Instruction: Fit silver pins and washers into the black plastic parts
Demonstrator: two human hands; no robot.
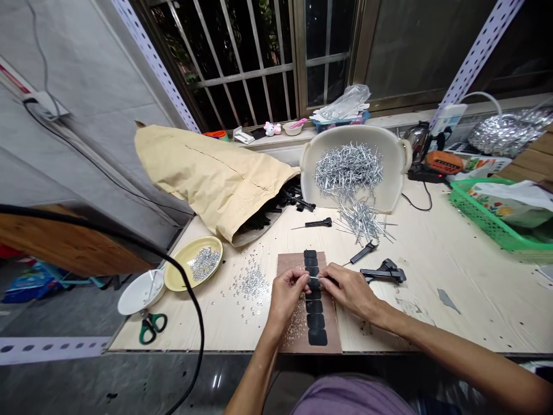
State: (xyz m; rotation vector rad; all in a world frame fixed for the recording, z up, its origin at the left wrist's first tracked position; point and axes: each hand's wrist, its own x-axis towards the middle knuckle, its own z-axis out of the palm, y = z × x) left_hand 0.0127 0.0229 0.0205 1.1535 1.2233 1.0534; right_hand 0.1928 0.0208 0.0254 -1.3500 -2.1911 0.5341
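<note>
Both hands meet over a brown board [288, 265] that carries a column of black rubbery pads [316, 321]. My left hand [286, 293] pinches one end of a thin metal pin [314, 278], fingers closed. My right hand [349, 288] pinches the other end, where a small black plastic part sits between its fingers. Tiny silver washers [253, 283] lie scattered left of the board and on its lower left part.
A cream tub [395, 151] of metal pins spills onto the table. A tan paper sack [211, 173] spills black plastic parts. A yellow plate [175, 279], white bowl [133, 297] and green scissors [151, 327] lie left. A green basket [484, 222] is at right.
</note>
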